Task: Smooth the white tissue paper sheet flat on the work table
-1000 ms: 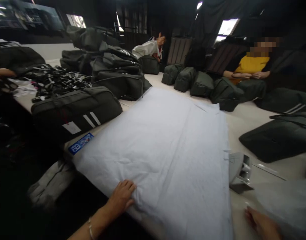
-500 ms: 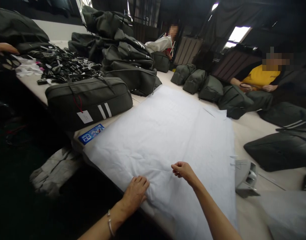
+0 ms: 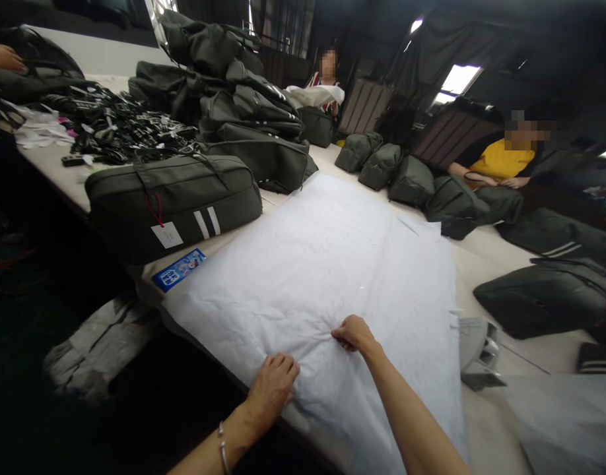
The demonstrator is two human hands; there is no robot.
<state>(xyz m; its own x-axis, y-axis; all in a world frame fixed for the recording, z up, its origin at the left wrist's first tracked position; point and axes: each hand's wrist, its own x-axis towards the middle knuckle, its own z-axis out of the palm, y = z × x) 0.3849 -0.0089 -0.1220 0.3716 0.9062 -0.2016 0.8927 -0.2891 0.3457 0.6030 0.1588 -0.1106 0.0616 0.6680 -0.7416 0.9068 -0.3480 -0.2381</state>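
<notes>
A wide stack of thin, fabric-like white sheets (image 3: 307, 257) lies across the near part of the table, creased along its front. My left hand (image 3: 274, 384), with a silver bracelet at its wrist, is closed on the sheet near the front edge, fingers bent and pressed together; its thumb is partly hidden. My right hand (image 3: 352, 333) pinches the top sheet between thumb and fingers, and creases spread from that point towards my left hand.
To the left stand a dark green bag (image 3: 184, 198) with a white tag and a blue printed packet (image 3: 179, 269). Behind are piled bags (image 3: 253, 109) and tangled black straps (image 3: 119, 125). Further bags (image 3: 545, 297) and a grey tape dispenser (image 3: 480, 353) sit right. Co-workers (image 3: 504, 161) are across the table.
My right hand has moved slightly left and down onto the top sheet and pinches it, drawing up creases. My left hand has stayed nearly in place. The view has shifted a little.
</notes>
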